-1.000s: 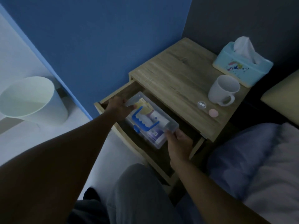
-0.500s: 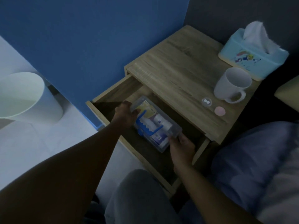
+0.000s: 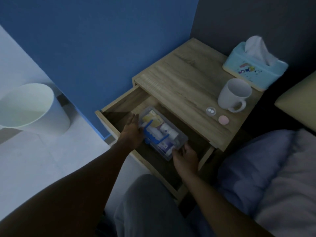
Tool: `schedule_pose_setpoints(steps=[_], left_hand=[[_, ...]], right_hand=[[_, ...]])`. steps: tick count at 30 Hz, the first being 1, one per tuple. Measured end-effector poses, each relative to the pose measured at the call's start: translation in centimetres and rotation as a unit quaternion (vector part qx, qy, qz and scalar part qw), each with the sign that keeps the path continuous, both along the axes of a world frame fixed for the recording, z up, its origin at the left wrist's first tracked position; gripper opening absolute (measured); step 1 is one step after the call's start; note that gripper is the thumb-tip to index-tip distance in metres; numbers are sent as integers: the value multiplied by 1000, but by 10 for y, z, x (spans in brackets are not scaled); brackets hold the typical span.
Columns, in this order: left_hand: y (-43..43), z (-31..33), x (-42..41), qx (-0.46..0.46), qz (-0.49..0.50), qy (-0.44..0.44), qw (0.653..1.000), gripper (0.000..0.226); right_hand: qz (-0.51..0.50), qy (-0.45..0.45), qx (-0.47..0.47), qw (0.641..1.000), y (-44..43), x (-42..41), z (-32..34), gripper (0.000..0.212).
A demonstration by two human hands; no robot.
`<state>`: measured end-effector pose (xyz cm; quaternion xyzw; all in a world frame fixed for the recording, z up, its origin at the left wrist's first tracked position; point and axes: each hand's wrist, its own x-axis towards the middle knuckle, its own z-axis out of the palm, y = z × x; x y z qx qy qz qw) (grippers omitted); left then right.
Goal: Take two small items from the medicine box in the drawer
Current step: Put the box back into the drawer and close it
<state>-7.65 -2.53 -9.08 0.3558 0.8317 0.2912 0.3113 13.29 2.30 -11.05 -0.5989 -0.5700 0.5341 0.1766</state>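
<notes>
The dim light leaves the contents of the clear medicine box (image 3: 181,136) hard to read: labels on the white bottles and packets are too small and blurred to make out. The left hand (image 3: 132,131) covers the box's near-left edge and the right hand (image 3: 185,157) its front corner, so whether either is gripping cannot be told. The white bin (image 3: 34,106) is cut off by the left edge, and shadow hides the drawer (image 3: 123,106) floor.

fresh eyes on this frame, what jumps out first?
Both hands on the clear medicine box in the open drawer: left hand at its far-left end, right hand at its near corner. Next, the white mug and blue tissue box on the nightstand's right side.
</notes>
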Motion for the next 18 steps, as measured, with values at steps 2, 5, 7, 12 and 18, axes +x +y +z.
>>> schedule_pose_setpoints(steps=[2,5,7,12,18], left_hand=[[-12,4,0,25,-14,26,999,53],[-30,8,2,58,-24,63,996,24],[-43,11,6,76,-13,108,991,25],[-68,10,18,116,90,145,979,15],[-77,-10,40,53,243,36,968,64]], right_hand=[[32,-31,29,999,-4,4,9,43],[82,-59,90,991,-8,13,25,55],[121,-91,145,978,-6,20,37,61],[222,-153,232,935,21,37,58,68],[334,-268,303,851,66,57,56,65]])
